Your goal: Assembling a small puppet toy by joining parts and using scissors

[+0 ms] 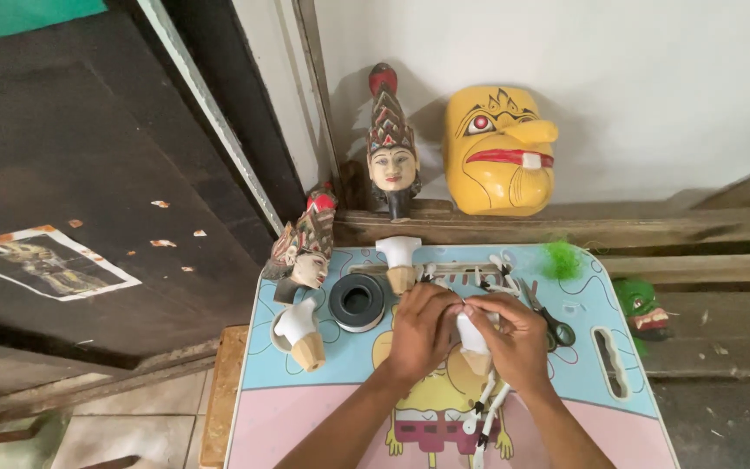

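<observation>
Both hands meet over the small cartoon-printed blue and pink table (288, 382). Left hand (418, 330) and right hand (514, 339) each have their grip closed on the white-painted carved wooden puppet torso (472, 339), held just above the table top.

Torso looks light and stiff. The thin white jointed arm rods (488, 408) dangling beneath look fragile, so the solid body is the safer hold.

Containers: none with visible contents. A black-and-white tape roll (357, 301) lies just left of the hands, its hollow centre empty.

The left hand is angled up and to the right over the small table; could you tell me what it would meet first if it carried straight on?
The left hand would probably first meet the white puppet body both hands hold, then the right hand.
</observation>
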